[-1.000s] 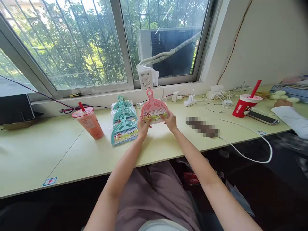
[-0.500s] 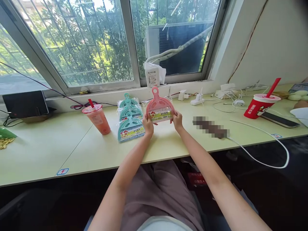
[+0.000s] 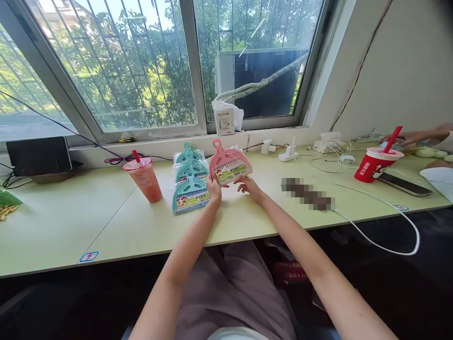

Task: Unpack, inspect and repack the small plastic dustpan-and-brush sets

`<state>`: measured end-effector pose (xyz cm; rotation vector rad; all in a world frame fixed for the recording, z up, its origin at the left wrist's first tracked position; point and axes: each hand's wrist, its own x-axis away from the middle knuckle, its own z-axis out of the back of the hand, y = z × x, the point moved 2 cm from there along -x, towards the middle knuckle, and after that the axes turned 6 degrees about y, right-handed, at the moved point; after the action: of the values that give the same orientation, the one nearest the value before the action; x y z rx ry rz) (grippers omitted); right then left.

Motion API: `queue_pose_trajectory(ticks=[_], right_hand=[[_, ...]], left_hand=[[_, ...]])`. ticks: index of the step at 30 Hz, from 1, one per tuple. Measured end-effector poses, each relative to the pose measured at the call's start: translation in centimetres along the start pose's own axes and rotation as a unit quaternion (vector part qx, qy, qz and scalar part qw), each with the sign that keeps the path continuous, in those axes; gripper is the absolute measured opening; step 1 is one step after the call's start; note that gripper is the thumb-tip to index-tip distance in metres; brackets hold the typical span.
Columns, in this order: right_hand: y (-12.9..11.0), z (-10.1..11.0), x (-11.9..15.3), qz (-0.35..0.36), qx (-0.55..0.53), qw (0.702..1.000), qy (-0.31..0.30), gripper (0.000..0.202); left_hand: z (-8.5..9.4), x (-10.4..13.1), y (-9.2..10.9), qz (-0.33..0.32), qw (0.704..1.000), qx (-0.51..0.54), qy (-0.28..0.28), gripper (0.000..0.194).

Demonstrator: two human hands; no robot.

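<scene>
A pink dustpan and brush set [image 3: 230, 163] in clear wrap, with a yellow label, is tilted to the left above the table. My left hand [image 3: 214, 189] grips its lower left corner. Under its lower right edge, my right hand [image 3: 250, 187] has its fingers spread, close to the wrap; whether they touch it is hard to tell. Several green dustpan sets [image 3: 193, 191] in clear wrap lie overlapping in a row just left of my left hand.
On the table [image 3: 116, 231], a pink drink cup [image 3: 144, 181] stands left and a red cup [image 3: 373, 165] right, beside a phone [image 3: 405, 184]. A blurred brown item [image 3: 307, 193] has a white cable. Another person's hand [image 3: 406, 138] reaches in at far right.
The pink set has moved left and tilted. My right hand has let go of its right side and spread its fingers. Another person's hand has appeared at the far right.
</scene>
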<state>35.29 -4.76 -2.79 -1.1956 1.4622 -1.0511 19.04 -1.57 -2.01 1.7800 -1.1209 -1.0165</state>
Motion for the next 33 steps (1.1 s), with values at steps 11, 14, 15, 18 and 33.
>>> queue_pose_trajectory(ticks=[11,14,15,18,33], right_hand=[[0.4,2.1,-1.4,0.013,-0.031,0.987,0.159,0.034],[0.6,2.1,-1.5,0.023,-0.021,0.989,0.143,0.034],[0.6,2.0,-1.5,0.028,-0.014,0.991,0.133,0.034],[0.7,1.7,-1.5,0.037,0.008,0.993,0.115,0.034],[0.0,2.3,-1.4,0.012,-0.005,0.986,0.164,0.028]], left_hand=[[-1.4,0.7,-0.3,0.136,0.984,-0.083,-0.077,0.018],[-1.3,0.5,-0.4,0.141,0.982,-0.107,-0.066,0.013],[-1.2,0.4,-0.4,0.141,0.981,-0.115,-0.058,0.014],[-0.9,0.2,-0.5,0.139,0.979,-0.14,-0.05,0.018],[-1.1,0.8,0.1,0.217,0.956,-0.17,-0.104,0.037]])
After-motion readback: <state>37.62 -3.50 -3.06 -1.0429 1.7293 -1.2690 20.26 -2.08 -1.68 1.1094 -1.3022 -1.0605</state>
